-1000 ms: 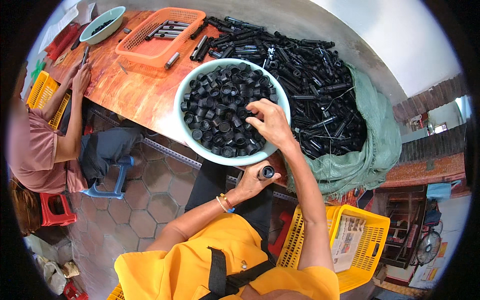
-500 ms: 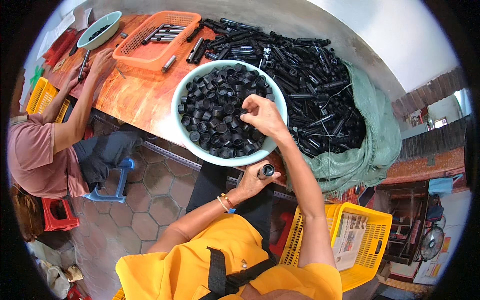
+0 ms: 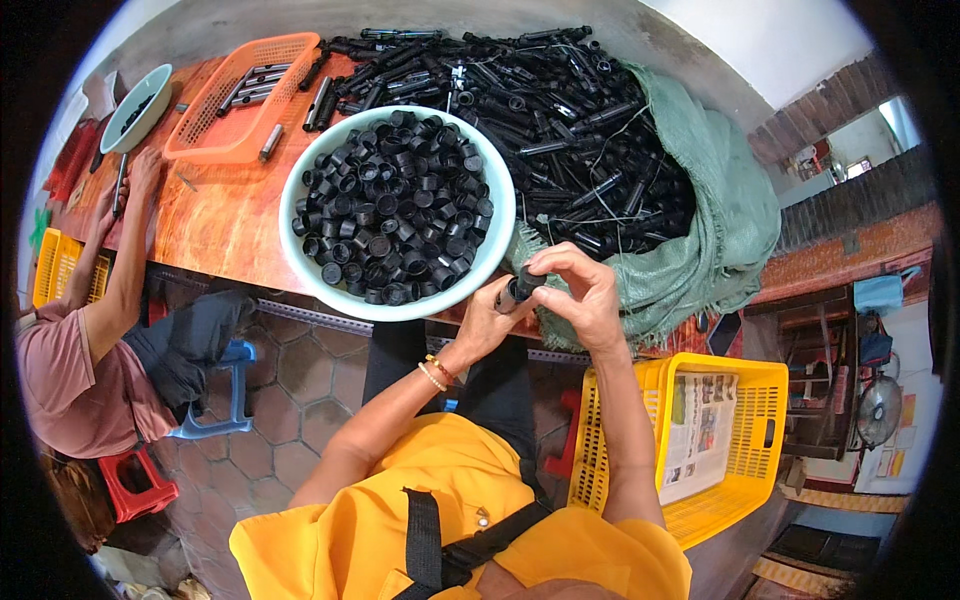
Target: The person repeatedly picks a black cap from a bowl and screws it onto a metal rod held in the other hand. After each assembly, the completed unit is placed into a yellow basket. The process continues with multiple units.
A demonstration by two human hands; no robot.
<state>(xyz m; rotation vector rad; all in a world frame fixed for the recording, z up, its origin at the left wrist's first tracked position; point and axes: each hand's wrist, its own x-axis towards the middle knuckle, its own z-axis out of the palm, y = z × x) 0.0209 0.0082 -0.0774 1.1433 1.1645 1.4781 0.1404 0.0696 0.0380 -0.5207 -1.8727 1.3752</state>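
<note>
In front of the bowl, my left hand (image 3: 481, 327) is wrapped round a dark tube (image 3: 508, 297). A black cap (image 3: 531, 280) is pinched by the thumb and fingers of my right hand (image 3: 590, 302), right at the tube's upper end. Whether the cap is seated on the tube or only touching it I cannot tell. Just beyond my hands, a pale blue bowl (image 3: 289, 222) is filled with loose black caps (image 3: 385, 205).
Behind the bowl lies a heap of black tubes (image 3: 570, 150), partly in a green woven sack (image 3: 720, 200). An orange basket (image 3: 205, 152) with metal tubes stands left. A co-worker (image 3: 90, 360) sits beyond it. Yellow crates (image 3: 735, 500) with newspaper are at my right.
My right hand has come out of the bowl with a cap and moved down to the tube in my left hand. The view has shifted, so the table appears farther left.
</note>
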